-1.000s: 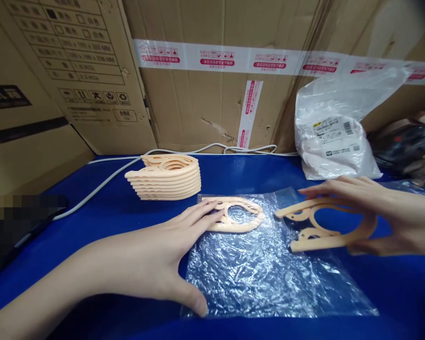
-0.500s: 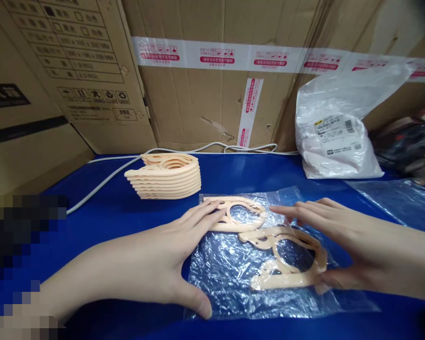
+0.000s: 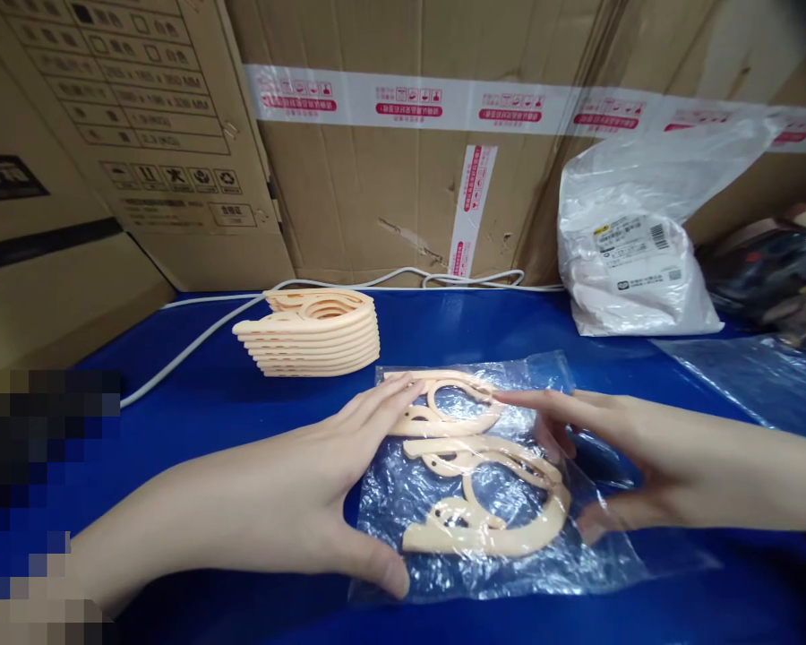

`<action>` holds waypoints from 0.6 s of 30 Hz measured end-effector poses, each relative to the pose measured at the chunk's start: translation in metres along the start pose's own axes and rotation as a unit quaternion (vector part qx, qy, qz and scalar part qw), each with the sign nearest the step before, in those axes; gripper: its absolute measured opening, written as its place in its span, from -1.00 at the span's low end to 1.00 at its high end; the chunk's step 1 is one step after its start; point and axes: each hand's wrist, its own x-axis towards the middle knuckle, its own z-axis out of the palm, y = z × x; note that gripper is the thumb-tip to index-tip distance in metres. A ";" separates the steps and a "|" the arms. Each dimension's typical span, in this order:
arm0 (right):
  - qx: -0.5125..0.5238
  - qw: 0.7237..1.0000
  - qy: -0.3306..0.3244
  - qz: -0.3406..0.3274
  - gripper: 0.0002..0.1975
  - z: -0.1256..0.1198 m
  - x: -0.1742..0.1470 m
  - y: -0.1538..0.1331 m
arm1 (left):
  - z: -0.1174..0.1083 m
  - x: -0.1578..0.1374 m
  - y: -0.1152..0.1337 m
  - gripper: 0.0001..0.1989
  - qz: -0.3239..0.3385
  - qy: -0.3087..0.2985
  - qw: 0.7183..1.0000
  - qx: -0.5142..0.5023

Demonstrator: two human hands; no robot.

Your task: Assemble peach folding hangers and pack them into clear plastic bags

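Soft light, glare on clear bag (image 3: 484,578); dark top-right corner, pixelated lower left

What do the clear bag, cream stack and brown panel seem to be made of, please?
The clear bag: thin plastic film, glossy and see-through, with glinting wrinkles. The cream stack: probably moulded plastic, smooth and satiny, judging by its matching rounded edges, though I cannot be sure. The brown panel: likely cardboard, matt, with creases and a scuffed tear.

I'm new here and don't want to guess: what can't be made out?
All in the head view:
Upper beige piece: left end partly hidden by the left hand.
White bag: opaque plastic hides any contents; label print too small.
Dark object: pixelated, cut off by left edge.
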 end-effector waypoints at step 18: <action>0.021 1.000 -0.010 -0.006 -0.21 0.007 0.015 0.007 | -0.001 0.000 0.005 0.19 -0.026 -0.018 0.999 -0.019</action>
